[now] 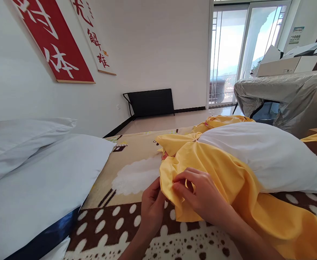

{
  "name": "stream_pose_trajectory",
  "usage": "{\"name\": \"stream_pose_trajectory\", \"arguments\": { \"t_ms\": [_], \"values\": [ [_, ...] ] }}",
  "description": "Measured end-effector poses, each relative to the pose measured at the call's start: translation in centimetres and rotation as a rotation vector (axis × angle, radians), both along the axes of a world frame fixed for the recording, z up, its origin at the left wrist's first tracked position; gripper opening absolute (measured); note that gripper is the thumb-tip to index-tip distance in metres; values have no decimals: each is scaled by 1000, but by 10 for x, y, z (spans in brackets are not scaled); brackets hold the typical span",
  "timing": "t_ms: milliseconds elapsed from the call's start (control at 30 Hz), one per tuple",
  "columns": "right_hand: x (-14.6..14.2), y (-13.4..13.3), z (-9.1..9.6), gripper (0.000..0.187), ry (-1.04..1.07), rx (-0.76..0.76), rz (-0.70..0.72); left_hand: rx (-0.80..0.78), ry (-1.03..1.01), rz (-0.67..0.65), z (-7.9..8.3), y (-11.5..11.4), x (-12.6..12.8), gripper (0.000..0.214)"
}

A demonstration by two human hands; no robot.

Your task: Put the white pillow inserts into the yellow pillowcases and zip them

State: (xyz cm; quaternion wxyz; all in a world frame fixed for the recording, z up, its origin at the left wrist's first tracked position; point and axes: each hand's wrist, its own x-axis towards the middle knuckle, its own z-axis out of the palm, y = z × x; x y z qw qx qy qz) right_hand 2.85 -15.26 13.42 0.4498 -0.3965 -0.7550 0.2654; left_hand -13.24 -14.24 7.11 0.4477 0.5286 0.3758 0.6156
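A yellow cloth cover (245,177), which looks like a pillowcase, lies bunched beside and partly over a white pillow (261,151). My left hand (153,202) pinches the cloth's left edge between thumb and fingers. Just right of it, my right hand (194,189) has its thumb and index finger closed on a fold of the same cloth. Part of the left hand's fingers is hidden behind the fabric. A reddish patterned patch shows at the cloth's upper left.
Beneath everything spreads a brown and beige patterned blanket (120,213). White pillows (39,180) are stacked at left, with dark blue fabric (50,231) under them. A plastic-covered table (288,86) bearing an opened box (280,66) stands at right. A black folded frame (151,103) leans against the wall.
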Motion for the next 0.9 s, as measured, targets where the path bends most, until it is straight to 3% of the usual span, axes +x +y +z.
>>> {"name": "stream_pose_trajectory", "arguments": {
  "t_ms": [267, 600, 900],
  "values": [
    [-12, 14, -12, 10, 194, -189, 52, 78, 155, 89, 7, -3, 4, 31],
    [-12, 26, -20, 17, 284, -204, 225, -16, 18, 58, -8, 9, 4, 30],
    [-6, 27, -18, 20, 266, -241, 351, 52, 150, 179, 12, -1, 15, 16]
  ]
}}
